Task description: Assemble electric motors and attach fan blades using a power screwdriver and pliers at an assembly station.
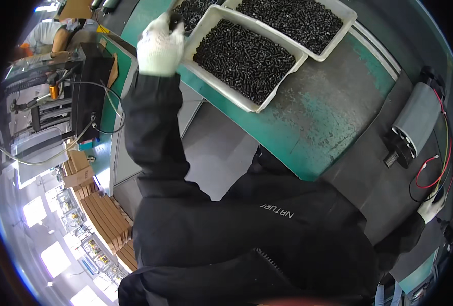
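At the upper left, my left hand [160, 47], in a white knit glove, is raised beside the trays with its fingers curled. Against its thumb and fingers is a dark, rounded thing [175, 21] that I cannot make out. Beside it is a pale tray [282, 84] heaped with small black cylindrical parts [244, 61]. My right hand [431, 206], also gloved in white, is stretched far out to the right. Its fingers close around thin wires [418, 176], red, yellow and black, which run from a grey cylindrical motor [418, 120].
A second pale tray [346, 23] of black parts adjoins the first on a worn green table [308, 132]. More black parts [193, 11] lie behind my left hand. At left stand a black machine frame [86, 97] with cables and stacked cardboard [101, 217]. Another person's arm [60, 40] shows at upper left.
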`<act>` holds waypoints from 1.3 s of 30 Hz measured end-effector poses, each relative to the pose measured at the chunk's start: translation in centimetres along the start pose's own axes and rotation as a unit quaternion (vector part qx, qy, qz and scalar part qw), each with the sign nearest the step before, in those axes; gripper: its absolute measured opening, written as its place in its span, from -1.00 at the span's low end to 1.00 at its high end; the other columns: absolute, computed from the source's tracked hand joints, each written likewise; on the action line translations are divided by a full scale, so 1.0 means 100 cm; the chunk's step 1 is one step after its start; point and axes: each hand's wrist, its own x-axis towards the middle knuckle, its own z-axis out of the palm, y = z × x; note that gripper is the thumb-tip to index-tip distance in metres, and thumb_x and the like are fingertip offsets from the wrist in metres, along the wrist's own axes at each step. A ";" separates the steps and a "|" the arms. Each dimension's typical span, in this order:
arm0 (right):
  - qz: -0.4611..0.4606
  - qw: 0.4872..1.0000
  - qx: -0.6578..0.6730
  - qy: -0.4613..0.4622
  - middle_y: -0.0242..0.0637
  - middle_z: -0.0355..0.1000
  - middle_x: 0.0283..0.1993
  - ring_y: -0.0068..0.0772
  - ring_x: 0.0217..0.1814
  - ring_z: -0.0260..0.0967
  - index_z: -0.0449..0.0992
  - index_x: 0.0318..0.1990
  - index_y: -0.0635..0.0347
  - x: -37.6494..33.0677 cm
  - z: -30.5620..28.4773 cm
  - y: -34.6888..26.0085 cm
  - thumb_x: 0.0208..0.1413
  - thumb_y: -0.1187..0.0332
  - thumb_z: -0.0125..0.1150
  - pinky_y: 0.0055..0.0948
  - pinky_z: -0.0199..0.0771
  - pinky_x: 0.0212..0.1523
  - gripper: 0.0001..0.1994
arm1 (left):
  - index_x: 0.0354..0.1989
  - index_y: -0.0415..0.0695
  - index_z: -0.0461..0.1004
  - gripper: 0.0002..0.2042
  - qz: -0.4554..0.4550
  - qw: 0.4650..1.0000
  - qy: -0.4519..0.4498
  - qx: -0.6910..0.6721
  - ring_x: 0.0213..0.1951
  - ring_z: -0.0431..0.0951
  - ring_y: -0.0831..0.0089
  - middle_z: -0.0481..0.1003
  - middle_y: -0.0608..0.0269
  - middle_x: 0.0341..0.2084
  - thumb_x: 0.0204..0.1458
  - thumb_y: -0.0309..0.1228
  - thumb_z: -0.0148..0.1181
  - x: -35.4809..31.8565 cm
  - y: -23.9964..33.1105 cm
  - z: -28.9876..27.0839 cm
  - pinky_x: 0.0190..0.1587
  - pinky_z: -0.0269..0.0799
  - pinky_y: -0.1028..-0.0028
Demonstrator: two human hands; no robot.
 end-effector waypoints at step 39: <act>-0.317 0.942 0.086 -0.067 -0.03 0.35 -0.07 -0.19 -0.05 0.36 0.49 0.01 0.31 0.053 -0.171 -0.273 -0.33 0.58 0.21 -0.33 0.41 -0.05 -0.45 | -0.15 -0.27 0.40 -0.76 -0.059 0.306 -0.479 -0.820 -0.73 0.05 0.74 0.34 0.37 -0.57 0.17 -0.33 0.04 -0.097 0.271 -0.050 -0.55 0.12 0.64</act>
